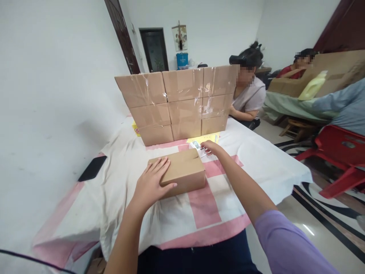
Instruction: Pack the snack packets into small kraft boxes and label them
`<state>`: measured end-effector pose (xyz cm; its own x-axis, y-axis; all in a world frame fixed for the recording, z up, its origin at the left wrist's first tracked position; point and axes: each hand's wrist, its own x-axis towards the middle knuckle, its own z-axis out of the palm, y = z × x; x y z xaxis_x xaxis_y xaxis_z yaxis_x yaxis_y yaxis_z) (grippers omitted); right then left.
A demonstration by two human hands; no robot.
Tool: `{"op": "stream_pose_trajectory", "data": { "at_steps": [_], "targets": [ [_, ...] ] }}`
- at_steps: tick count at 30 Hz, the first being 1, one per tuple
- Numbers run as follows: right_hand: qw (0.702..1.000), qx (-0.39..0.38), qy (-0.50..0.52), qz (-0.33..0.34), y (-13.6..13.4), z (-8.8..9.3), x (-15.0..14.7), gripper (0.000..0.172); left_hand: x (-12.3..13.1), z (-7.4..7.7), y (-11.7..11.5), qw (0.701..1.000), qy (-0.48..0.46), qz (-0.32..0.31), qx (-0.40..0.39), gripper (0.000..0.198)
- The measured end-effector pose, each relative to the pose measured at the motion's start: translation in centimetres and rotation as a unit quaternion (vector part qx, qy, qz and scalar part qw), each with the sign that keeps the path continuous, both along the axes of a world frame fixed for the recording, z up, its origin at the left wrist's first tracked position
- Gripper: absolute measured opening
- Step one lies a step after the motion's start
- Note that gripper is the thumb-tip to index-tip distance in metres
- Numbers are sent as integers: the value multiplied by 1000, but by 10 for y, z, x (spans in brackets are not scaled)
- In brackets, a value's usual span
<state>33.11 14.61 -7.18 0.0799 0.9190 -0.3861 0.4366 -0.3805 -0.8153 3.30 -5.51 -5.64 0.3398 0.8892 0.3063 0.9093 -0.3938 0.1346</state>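
Note:
A closed brown cardboard box [185, 169] lies on the cloth-covered table in front of me. My left hand [152, 182] rests on its left end, fingers spread over the top and thumb along the near side. Just beyond the box's far right corner, my right hand [211, 147] has its fingers curled at a small white plastic packet [196, 144] with greenish print. The fingertips are partly hidden, and the packet's contents are too small to make out. Behind the packet lies a yellow sheet [212, 137] at the foot of the stacked cardboard boxes.
A wall of taped cardboard boxes [182, 102] stands across the table's far side. A black phone-like slab [92, 168] lies at the left edge. The white and pink tablecloth [256, 160] is wrinkled. A person [251, 95] sits behind the wall; a red chair [333, 144] stands right.

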Motion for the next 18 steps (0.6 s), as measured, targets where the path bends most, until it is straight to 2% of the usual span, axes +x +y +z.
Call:
{"op": "stream_pose_trajectory", "data": {
  "at_steps": [6, 18],
  "targets": [
    [997, -62, -35, 12, 16, 0, -11, 31, 1, -4, -1, 1000, -7, 9, 19, 81],
    [997, -48, 41, -43, 6, -13, -15, 35, -6, -20, 6, 997, 4, 0, 72, 79]
  ]
}}
